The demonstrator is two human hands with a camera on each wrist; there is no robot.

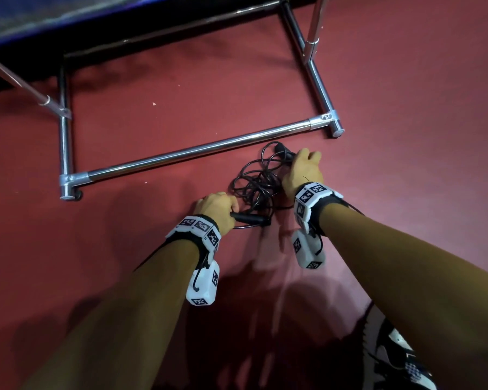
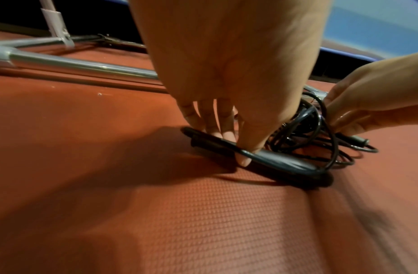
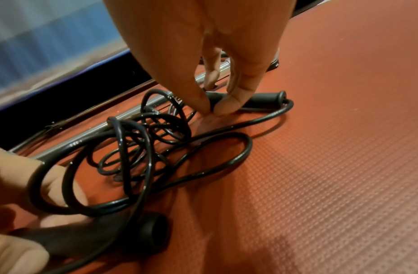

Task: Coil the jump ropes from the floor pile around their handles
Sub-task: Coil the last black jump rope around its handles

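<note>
A tangled black jump rope [image 1: 258, 181] is seen lying on the red textured floor mat [image 1: 152, 130], just beside the chrome tube frame [image 1: 197, 150]. One black handle [image 2: 269, 161] is gripped by the left hand [image 1: 219, 206], its fingers curled around it low over the mat. The other handle [image 3: 257, 99] is pinched between thumb and fingertips of the right hand [image 1: 303, 170] at the far side of the tangle. Loose loops of cord are piled between the two hands.

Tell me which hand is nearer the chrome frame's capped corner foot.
Right. The right hand pinches a black handle on the floor just below the capped corner foot; the left hand grips the other handle farther off.
</note>
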